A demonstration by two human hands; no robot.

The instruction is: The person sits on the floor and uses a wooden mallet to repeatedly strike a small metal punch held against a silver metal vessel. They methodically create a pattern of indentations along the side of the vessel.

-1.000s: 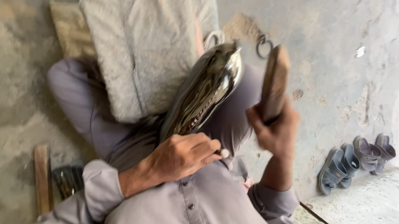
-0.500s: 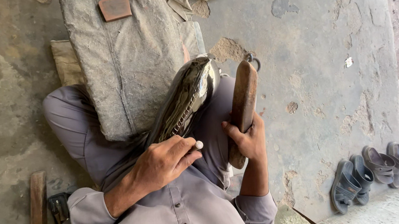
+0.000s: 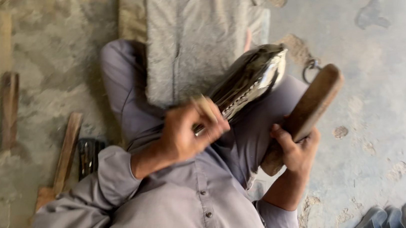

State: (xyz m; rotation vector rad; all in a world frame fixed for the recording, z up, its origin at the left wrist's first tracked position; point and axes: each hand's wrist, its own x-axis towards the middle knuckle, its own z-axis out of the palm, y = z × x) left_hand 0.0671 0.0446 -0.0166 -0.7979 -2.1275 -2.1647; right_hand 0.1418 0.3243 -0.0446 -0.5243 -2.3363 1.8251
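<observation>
Floor: rough grey concrete floor, stained and patchy
Covering: grey mat spread flat
Light: soft daylight

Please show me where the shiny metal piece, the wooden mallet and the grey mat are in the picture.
shiny metal piece (image 3: 252, 78), head view, on its broad polished upper part.
wooden mallet (image 3: 312, 102), head view, on the middle of its long wooden body.
grey mat (image 3: 194, 34), head view, on its bare centre above the knees.
</observation>
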